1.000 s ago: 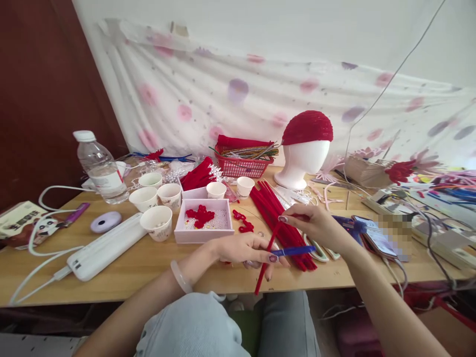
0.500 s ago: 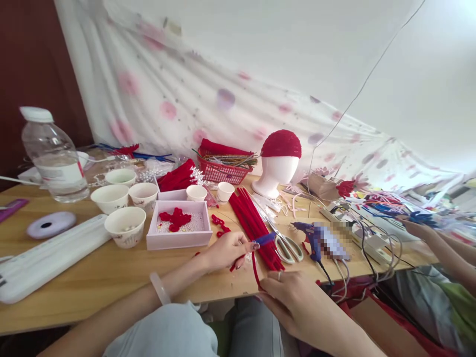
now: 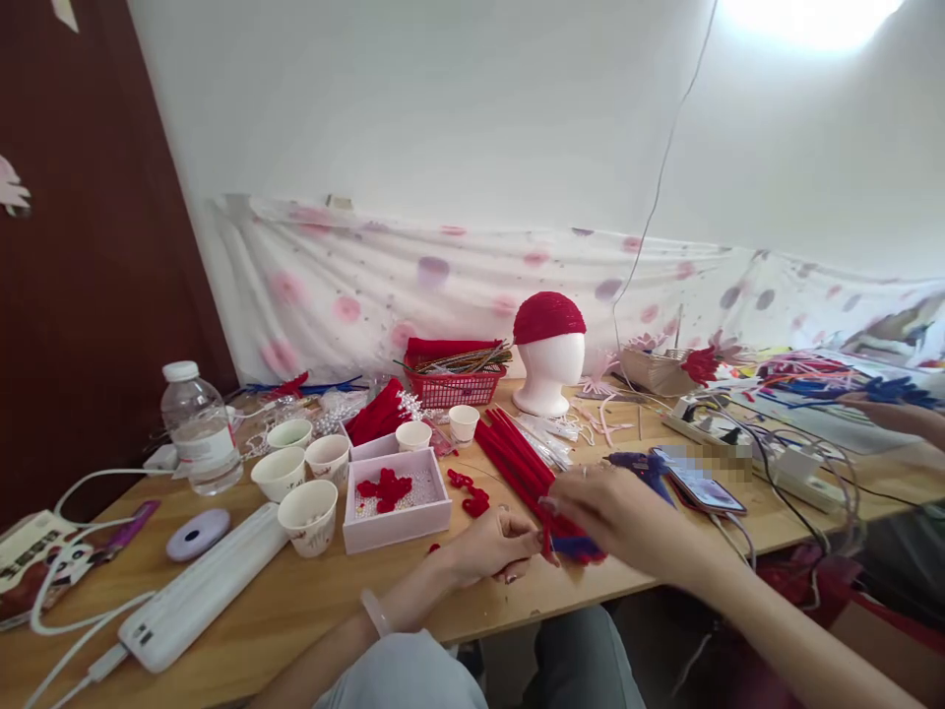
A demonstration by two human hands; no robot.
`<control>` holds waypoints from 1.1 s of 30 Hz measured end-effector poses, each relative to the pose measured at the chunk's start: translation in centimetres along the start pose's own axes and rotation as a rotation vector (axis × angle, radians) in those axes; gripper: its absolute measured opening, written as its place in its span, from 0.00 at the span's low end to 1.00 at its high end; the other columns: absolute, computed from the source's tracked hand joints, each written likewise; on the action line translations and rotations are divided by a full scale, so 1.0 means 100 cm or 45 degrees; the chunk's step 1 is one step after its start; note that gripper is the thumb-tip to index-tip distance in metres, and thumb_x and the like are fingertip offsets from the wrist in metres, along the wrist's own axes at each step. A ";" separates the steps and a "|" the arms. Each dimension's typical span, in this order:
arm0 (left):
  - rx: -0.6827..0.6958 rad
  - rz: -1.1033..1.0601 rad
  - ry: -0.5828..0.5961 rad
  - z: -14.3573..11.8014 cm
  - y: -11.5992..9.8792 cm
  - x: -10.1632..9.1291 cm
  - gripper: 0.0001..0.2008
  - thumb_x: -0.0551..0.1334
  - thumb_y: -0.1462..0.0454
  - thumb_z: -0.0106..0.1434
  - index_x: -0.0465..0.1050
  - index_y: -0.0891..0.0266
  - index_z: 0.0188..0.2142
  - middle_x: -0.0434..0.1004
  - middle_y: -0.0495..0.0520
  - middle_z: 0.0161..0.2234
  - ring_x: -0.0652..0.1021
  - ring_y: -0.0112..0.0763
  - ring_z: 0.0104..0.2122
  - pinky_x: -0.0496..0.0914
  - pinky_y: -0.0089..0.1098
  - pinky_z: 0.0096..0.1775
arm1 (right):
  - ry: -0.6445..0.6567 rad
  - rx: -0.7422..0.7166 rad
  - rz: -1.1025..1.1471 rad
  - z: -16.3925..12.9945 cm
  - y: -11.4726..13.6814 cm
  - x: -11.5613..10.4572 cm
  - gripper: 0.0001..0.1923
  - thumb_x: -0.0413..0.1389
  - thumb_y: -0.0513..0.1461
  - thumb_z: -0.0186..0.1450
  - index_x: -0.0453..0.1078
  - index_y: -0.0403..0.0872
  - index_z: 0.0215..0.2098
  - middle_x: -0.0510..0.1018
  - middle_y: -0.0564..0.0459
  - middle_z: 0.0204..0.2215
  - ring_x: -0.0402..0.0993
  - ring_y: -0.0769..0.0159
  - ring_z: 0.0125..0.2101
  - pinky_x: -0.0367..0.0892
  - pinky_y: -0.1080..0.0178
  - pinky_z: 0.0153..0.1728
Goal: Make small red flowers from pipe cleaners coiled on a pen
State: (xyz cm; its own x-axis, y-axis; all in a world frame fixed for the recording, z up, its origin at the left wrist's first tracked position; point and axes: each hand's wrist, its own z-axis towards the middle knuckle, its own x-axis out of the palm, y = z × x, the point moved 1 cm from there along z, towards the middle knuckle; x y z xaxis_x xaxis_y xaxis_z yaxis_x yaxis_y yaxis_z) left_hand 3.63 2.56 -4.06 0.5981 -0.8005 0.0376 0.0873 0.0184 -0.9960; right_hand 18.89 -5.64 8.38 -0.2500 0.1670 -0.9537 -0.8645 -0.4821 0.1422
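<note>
Wooden and crowded, the desk (image 3: pixel 295 611) runs under a white wall hung with spotted cloth. Nearest the viewer, at the front edge, the left hand (image 3: pixel 493 545) is curled almost shut, its fingertips pinched on a red chenille stem (image 3: pixel 547 537) that is held upright between the two hands. The right hand (image 3: pixel 609 507) is closed loosely over the same stem from the other side, and a blue stem (image 3: pixel 576 547) shows just beneath it; whether that one is gripped cannot be told. Such a stem is judged light, fuzzy and easily bent, with a thin wire core, so it is best taken near the bend between thumb and fingertip. Just behind lies a bundle of red stems (image 3: pixel 513 458); to the left a pink box (image 3: pixel 399 500) and paper cups (image 3: pixel 308 512). Farther back stand a foam head (image 3: pixel 547 369) and a red basket (image 3: pixel 452 386). Another person's hand (image 3: pixel 878 412) is seen far right.
</note>
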 end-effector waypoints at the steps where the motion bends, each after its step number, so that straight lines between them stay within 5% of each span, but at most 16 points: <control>1: 0.003 -0.039 0.029 0.000 0.000 0.000 0.26 0.64 0.39 0.56 0.76 0.61 0.27 0.57 0.42 0.12 0.58 0.22 0.12 0.54 0.27 0.18 | -0.034 0.092 0.129 0.005 -0.014 -0.003 0.18 0.47 0.40 0.71 0.67 0.46 0.25 0.71 0.54 0.21 0.67 0.66 0.24 0.55 0.64 0.27; 3: 0.001 -0.125 0.107 0.001 -0.002 -0.001 0.29 0.60 0.37 0.57 0.74 0.62 0.32 0.56 0.40 0.12 0.56 0.21 0.12 0.52 0.26 0.17 | -0.044 0.176 0.438 0.012 -0.039 -0.002 0.20 0.49 0.46 0.71 0.68 0.46 0.25 0.71 0.54 0.22 0.67 0.65 0.26 0.60 0.65 0.28; 10: -0.027 -0.299 0.148 -0.006 -0.018 -0.006 0.28 0.68 0.43 0.54 0.73 0.65 0.40 0.59 0.40 0.18 0.57 0.18 0.15 0.52 0.24 0.18 | -0.116 0.252 0.544 0.004 -0.067 0.047 0.23 0.44 0.50 0.72 0.69 0.46 0.28 0.74 0.53 0.24 0.69 0.63 0.27 0.64 0.62 0.30; 15: 0.021 -0.337 -0.053 -0.004 -0.021 -0.009 0.28 0.70 0.46 0.54 0.71 0.64 0.44 0.69 0.44 0.23 0.58 0.16 0.15 0.50 0.23 0.18 | -0.095 0.337 0.486 -0.018 -0.047 0.060 0.17 0.44 0.45 0.73 0.69 0.47 0.34 0.75 0.51 0.26 0.69 0.62 0.28 0.63 0.62 0.31; 19: 0.051 -0.319 -0.160 -0.001 -0.016 -0.006 0.31 0.69 0.47 0.56 0.68 0.63 0.50 0.72 0.44 0.22 0.57 0.16 0.14 0.48 0.23 0.18 | 0.104 0.271 0.133 -0.031 -0.016 0.058 0.15 0.42 0.38 0.72 0.66 0.47 0.30 0.74 0.51 0.22 0.68 0.64 0.24 0.56 0.64 0.26; 23: 0.027 -0.274 -0.130 -0.003 -0.014 -0.002 0.29 0.70 0.48 0.56 0.70 0.63 0.50 0.72 0.44 0.22 0.58 0.16 0.14 0.50 0.23 0.17 | 0.225 0.208 -0.155 -0.031 0.008 0.062 0.10 0.46 0.34 0.70 0.68 0.46 0.35 0.77 0.49 0.22 0.69 0.63 0.21 0.47 0.62 0.23; 28: -0.030 -0.212 -0.080 -0.007 -0.013 0.000 0.26 0.69 0.47 0.56 0.68 0.61 0.45 0.68 0.40 0.19 0.57 0.17 0.12 0.52 0.21 0.15 | 0.259 0.121 -0.164 -0.028 0.024 0.067 0.08 0.47 0.37 0.72 0.67 0.44 0.41 0.79 0.45 0.27 0.74 0.60 0.24 0.47 0.62 0.23; 33: -0.050 -0.148 -0.010 -0.007 -0.010 -0.001 0.23 0.67 0.47 0.59 0.63 0.59 0.43 0.69 0.40 0.18 0.58 0.18 0.11 0.53 0.20 0.15 | 0.230 0.061 -0.187 -0.027 0.021 0.049 0.12 0.48 0.40 0.72 0.69 0.44 0.34 0.77 0.47 0.23 0.70 0.63 0.21 0.46 0.62 0.23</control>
State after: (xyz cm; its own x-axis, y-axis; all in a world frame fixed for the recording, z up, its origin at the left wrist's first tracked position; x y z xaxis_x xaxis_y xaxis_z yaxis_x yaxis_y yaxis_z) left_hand 2.95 2.21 -3.08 0.5922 -0.7910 0.1535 0.1252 -0.0979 -0.9873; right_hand 16.97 -8.15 3.29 -0.0419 0.0738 -0.9964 -0.9067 -0.4217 0.0069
